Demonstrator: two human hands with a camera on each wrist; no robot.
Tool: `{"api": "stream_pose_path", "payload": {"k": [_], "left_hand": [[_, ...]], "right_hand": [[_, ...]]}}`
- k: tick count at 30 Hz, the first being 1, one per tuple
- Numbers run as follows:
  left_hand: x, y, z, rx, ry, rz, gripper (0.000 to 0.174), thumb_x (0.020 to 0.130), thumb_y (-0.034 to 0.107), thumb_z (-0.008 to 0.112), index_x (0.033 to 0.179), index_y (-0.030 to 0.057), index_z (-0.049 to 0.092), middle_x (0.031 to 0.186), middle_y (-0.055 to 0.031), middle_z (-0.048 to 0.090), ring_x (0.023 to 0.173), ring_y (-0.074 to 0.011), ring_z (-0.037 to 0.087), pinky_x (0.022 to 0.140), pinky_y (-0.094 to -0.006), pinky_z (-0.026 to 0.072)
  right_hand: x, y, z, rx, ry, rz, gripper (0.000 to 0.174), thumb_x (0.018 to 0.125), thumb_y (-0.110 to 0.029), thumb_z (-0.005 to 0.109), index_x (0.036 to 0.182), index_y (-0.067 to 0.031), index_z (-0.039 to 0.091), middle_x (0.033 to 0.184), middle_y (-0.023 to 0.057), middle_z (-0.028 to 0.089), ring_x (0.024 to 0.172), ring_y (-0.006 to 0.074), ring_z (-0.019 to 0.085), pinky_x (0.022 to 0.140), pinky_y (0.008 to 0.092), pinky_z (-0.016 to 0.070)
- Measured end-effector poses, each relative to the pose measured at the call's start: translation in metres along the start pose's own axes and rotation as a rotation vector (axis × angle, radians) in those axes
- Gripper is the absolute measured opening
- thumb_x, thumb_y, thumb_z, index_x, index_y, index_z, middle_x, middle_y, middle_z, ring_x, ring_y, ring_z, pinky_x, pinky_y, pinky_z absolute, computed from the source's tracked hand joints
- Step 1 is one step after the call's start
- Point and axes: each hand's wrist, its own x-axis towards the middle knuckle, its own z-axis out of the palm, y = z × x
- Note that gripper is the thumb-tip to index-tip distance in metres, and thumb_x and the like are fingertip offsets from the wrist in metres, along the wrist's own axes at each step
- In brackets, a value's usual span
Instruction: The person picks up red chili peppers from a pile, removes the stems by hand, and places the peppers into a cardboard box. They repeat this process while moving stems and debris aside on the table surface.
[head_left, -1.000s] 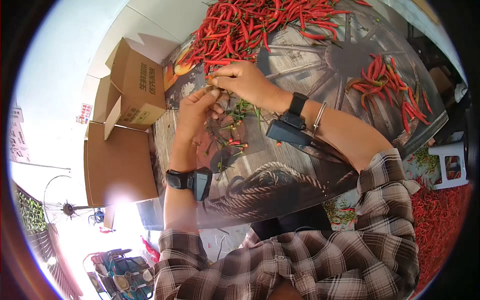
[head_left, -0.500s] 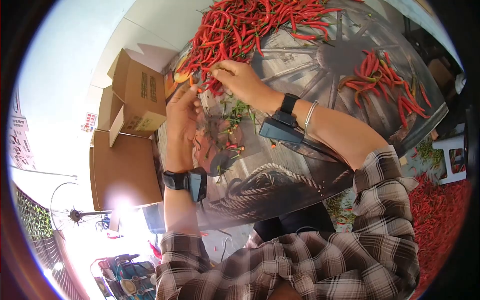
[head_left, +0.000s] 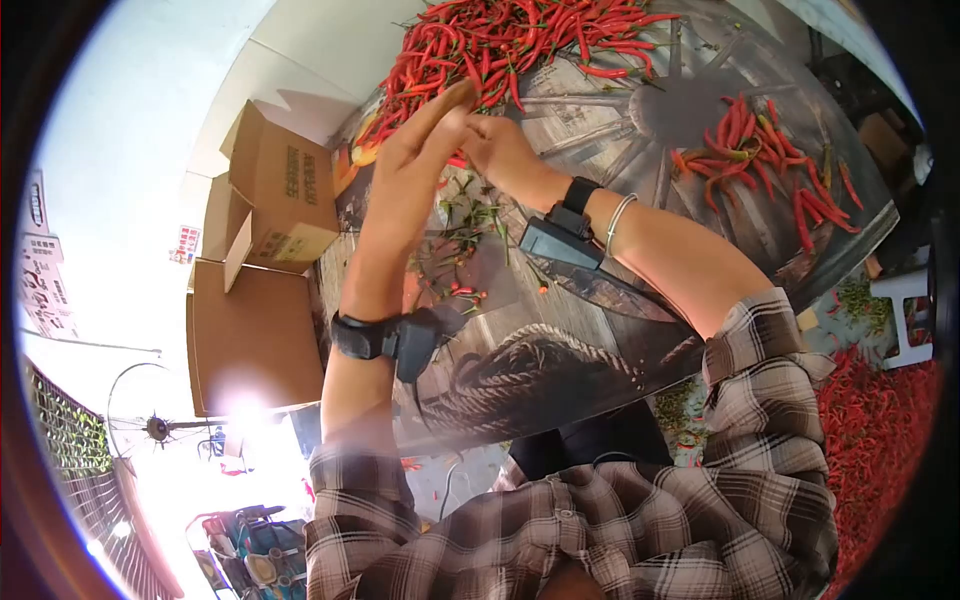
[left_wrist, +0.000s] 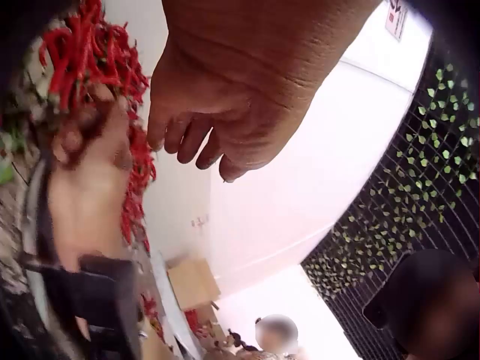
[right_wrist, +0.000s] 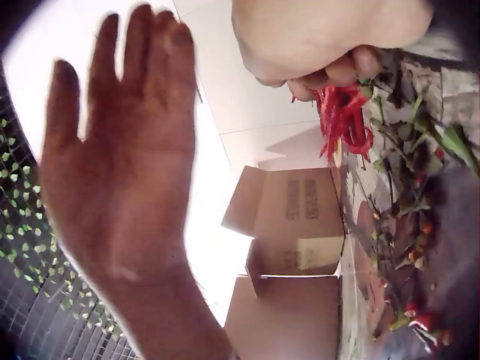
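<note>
My left hand [head_left: 408, 170] is raised over the table beside the big heap of red chillies [head_left: 470, 45]. Its fingers are straight, and the right wrist view shows its palm [right_wrist: 124, 172] bare. Close beside its fingers in the head view is my right hand [head_left: 508, 158], with curled fingers [right_wrist: 341, 71] over the near edge of the heap. I cannot tell whether those fingers hold anything. Green stems and small red chilli ends [head_left: 465, 292] lie scattered on the table below both hands.
A smaller pile of chillies [head_left: 755, 150] lies at the table's right. An open cardboard box [head_left: 285, 190] stands at the left edge. Many more chillies [head_left: 870, 430] cover the floor at right, near a white stool [head_left: 905, 315]. Another person [left_wrist: 276, 334] shows in the left wrist view.
My left hand has moved up and right and straightened its fingers; the small orange piece at its fingertips no longer shows. My right hand has shifted slightly right.
</note>
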Motion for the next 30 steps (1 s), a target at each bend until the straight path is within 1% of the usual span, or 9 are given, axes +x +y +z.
{"api": "stream_pose_path", "payload": {"k": [1, 3, 5, 7, 13, 18, 22, 25, 30], "left_hand": [[-0.011, -0.008, -0.012, 0.027, 0.082, -0.072, 0.045, 0.094, 0.026, 0.052, 0.129, -0.0021, 0.05, 0.126, -0.0121, 0.056, 0.117, -0.0182, 0.051, 0.101, -0.0303, 0.0356], [-0.039, -0.032, -0.037, 0.235, 0.156, -0.152, 0.046, 0.095, 0.029, 0.05, 0.128, -0.0019, 0.051, 0.127, -0.0135, 0.055, 0.117, -0.0193, 0.05, 0.101, -0.0313, 0.0361], [-0.073, -0.046, -0.056, 0.409, 0.155, -0.258, 0.046, 0.095, 0.029, 0.047, 0.129, -0.0028, 0.049, 0.131, -0.0143, 0.052, 0.119, -0.0205, 0.049, 0.102, -0.0322, 0.0351], [-0.102, -0.067, -0.07, 0.412, 0.158, -0.275, 0.046, 0.096, 0.028, 0.046, 0.129, -0.003, 0.048, 0.132, -0.0149, 0.05, 0.12, -0.0222, 0.047, 0.102, -0.0326, 0.0341], [-0.117, -0.112, -0.075, 0.511, 0.189, -0.178, 0.05, 0.094, 0.028, 0.046, 0.133, -0.0033, 0.042, 0.133, -0.0193, 0.046, 0.126, -0.0304, 0.041, 0.105, -0.0356, 0.029], [-0.087, -0.1, -0.03, 0.526, 0.046, 0.0, 0.055, 0.093, 0.034, 0.047, 0.134, -0.0026, 0.041, 0.135, -0.023, 0.042, 0.129, -0.0346, 0.037, 0.107, -0.0385, 0.0276], [-0.057, -0.104, -0.01, 0.53, -0.06, 0.152, 0.055, 0.091, 0.04, 0.05, 0.13, 0.0016, 0.048, 0.134, -0.023, 0.042, 0.128, -0.0367, 0.036, 0.107, -0.0396, 0.0282], [-0.057, -0.098, -0.005, 0.658, -0.188, 0.195, 0.053, 0.091, 0.041, 0.05, 0.131, 0.0056, 0.049, 0.138, -0.0205, 0.038, 0.13, -0.0342, 0.034, 0.109, -0.0398, 0.0255], [-0.08, -0.086, -0.008, 0.445, -0.241, 0.2, 0.042, 0.085, 0.033, 0.062, 0.12, 0.0095, 0.06, 0.127, -0.0115, 0.05, 0.119, -0.0284, 0.047, 0.1, -0.0379, 0.0382]], "right_hand": [[0.001, 0.0, -0.003, 0.007, 0.0, -0.002, 0.028, 0.088, -0.025, 0.054, 0.078, 0.0005, 0.059, 0.065, 0.0138, 0.058, 0.064, 0.0235, 0.056, 0.061, 0.0362, 0.0436], [0.006, 0.001, -0.008, -0.082, 0.041, -0.021, 0.027, 0.093, -0.026, 0.053, 0.087, -0.001, 0.061, 0.06, -0.0019, 0.047, 0.056, 0.0092, 0.042, 0.054, 0.0295, 0.0389], [0.007, 0.001, -0.011, -0.123, 0.043, -0.023, 0.029, 0.093, -0.028, 0.052, 0.088, -0.0003, 0.062, 0.059, -0.0013, 0.046, 0.056, 0.0088, 0.043, 0.054, 0.0289, 0.0379], [0.008, 0.004, -0.008, -0.034, 0.085, -0.024, 0.034, 0.09, -0.028, 0.051, 0.074, 0.0018, 0.053, 0.061, 0.0173, 0.049, 0.056, 0.0295, 0.047, 0.058, 0.041, 0.0376], [0.005, 0.006, -0.009, -0.101, 0.036, -0.012, 0.033, 0.09, -0.028, 0.051, 0.077, 0.0019, 0.054, 0.062, 0.0178, 0.05, 0.057, 0.0298, 0.047, 0.058, 0.0411, 0.037], [0.007, 0.009, -0.013, 0.042, -0.05, 0.085, 0.033, 0.093, -0.029, 0.052, 0.091, 0.0022, 0.063, 0.08, 0.0066, 0.064, 0.071, 0.0126, 0.056, 0.065, 0.0294, 0.0432], [0.002, -0.009, -0.018, 0.136, -0.145, 0.184, 0.035, 0.099, -0.029, 0.044, 0.111, -0.0002, 0.06, 0.1, 0.0055, 0.062, 0.095, 0.0148, 0.058, 0.087, 0.0291, 0.0435], [0.0, -0.007, -0.021, 0.126, -0.239, 0.173, 0.034, 0.099, -0.027, 0.043, 0.114, 0.0, 0.058, 0.105, 0.0066, 0.061, 0.098, 0.0156, 0.058, 0.089, 0.0298, 0.0432], [-0.012, -0.019, -0.019, 0.002, -0.316, 0.165, 0.041, 0.099, -0.032, 0.042, 0.11, 0.005, 0.057, 0.103, 0.0116, 0.063, 0.1, 0.0186, 0.059, 0.091, 0.0329, 0.0438]]}}
